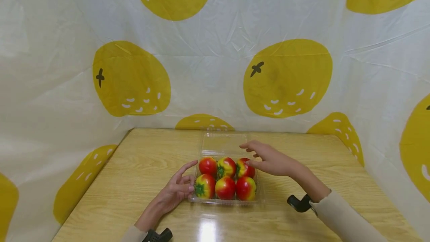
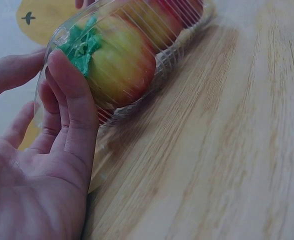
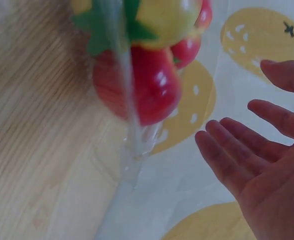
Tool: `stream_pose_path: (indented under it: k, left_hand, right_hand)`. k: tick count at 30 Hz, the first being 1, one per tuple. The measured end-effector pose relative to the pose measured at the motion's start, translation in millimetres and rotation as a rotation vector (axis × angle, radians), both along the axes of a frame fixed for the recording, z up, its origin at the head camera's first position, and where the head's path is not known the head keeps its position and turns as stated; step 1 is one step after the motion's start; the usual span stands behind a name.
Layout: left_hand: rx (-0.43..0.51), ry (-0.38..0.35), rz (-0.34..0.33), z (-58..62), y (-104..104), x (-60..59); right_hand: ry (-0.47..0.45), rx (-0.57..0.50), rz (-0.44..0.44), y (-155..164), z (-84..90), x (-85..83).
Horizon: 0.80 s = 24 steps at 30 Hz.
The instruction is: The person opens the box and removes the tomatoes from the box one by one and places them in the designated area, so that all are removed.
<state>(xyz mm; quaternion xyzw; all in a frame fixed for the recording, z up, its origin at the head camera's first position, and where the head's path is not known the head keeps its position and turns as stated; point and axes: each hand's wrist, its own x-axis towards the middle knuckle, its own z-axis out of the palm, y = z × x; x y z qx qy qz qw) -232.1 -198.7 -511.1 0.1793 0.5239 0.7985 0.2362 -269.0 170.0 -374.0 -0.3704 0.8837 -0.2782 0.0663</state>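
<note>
A clear plastic clamshell box (image 1: 226,201) stands on the table with its lid (image 1: 224,144) folded back flat behind it. Two rows of glossy red-and-yellow toy fruits (image 1: 225,188) fill it, some showing green leafy tops. At the box's left end, my left hand (image 1: 176,189) touches the wall with thumb and fingertips, index finger extended. In the left wrist view its thumb (image 2: 69,90) lies against the plastic beside a green-topped fruit (image 2: 118,62). My right hand (image 1: 271,160) hovers over the back right corner, fingers spread loosely and holding nothing; it partly covers a fruit (image 1: 246,170).
The box rests on a wood-grain table (image 1: 154,148). A white cloth (image 1: 208,74) printed with yellow fruits hangs behind the table and along both sides. Dark wrist cameras (image 1: 299,203) sit at both sleeve cuffs.
</note>
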Motion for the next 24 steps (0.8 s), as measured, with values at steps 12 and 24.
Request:
stream_pose_path:
  k: [12,24]
  left_hand:
    - [-0.014,0.021,0.003,-0.6,0,-0.6]
    - [-0.018,0.005,0.014,-0.3,0,-0.2]
  right_hand:
    - [0.023,0.164,0.049,-14,6.6,23.8]
    - [-0.022,0.196,0.093,-19,-5.9,22.1]
